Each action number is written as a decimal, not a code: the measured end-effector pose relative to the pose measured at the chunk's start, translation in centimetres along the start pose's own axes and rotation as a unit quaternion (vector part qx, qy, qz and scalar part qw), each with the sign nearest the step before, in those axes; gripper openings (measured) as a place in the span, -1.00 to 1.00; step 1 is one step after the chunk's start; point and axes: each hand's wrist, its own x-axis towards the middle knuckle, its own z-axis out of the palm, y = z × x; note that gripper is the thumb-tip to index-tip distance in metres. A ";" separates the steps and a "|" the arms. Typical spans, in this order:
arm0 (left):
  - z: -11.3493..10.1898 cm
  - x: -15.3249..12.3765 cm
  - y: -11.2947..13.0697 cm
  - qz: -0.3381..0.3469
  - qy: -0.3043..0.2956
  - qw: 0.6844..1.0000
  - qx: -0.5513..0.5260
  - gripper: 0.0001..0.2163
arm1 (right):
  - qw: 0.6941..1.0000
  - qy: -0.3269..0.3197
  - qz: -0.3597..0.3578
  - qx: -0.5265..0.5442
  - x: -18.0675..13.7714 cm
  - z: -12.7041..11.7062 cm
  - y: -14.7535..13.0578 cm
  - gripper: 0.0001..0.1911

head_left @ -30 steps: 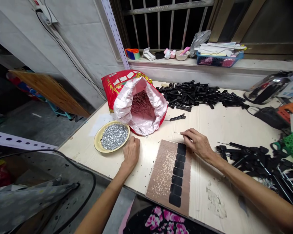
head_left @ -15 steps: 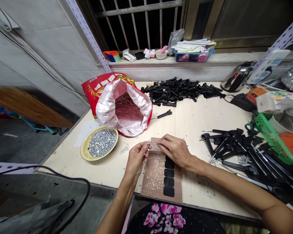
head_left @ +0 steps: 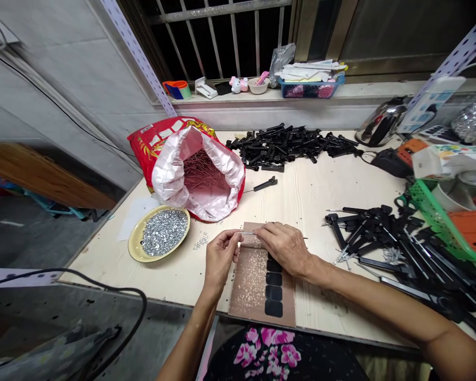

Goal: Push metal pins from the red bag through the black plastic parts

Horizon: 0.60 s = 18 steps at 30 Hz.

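Above the brown board (head_left: 246,304), a thin silvery metal rod (head_left: 248,233) spans the gap between both hands. My left hand (head_left: 222,259) is closed, pinching its left end between thumb and fingers. My right hand (head_left: 283,246) is closed round the other end, with the fingers hiding what sits there; a thin dark tip pokes out beyond the knuckles. Black rounded-square pads (head_left: 274,292) form a column on the board, partly under my right hand. Pale specks cover the board's left half. Left of my left hand are loose small metal pieces (head_left: 200,241) on the table.
A yellow dish (head_left: 133,248) holds small silvery washer-like pieces. Behind it lies a red-and-white bag (head_left: 166,180) of thin reddish rods. Black plastic parts (head_left: 285,145) are heaped at the back; black parts with metal rods (head_left: 396,243) pile up at right, beside a green basket (head_left: 440,227).
The view has shifted slightly. Both hands keep their hold on the rod, and a thin dark tip now shows right of my right hand.
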 end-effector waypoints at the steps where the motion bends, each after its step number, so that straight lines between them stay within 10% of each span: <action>1: 0.0 0.0 0.0 0.002 -0.004 1.000 0.015 -0.76 | 1.000 0.000 0.001 0.005 -0.2 0.1 0.0 -0.82; 18: 1.1 0.3 -0.9 -0.067 -0.063 0.989 -0.117 -0.75 | 0.999 0.031 0.017 -0.018 -1.1 0.5 -0.1 -0.78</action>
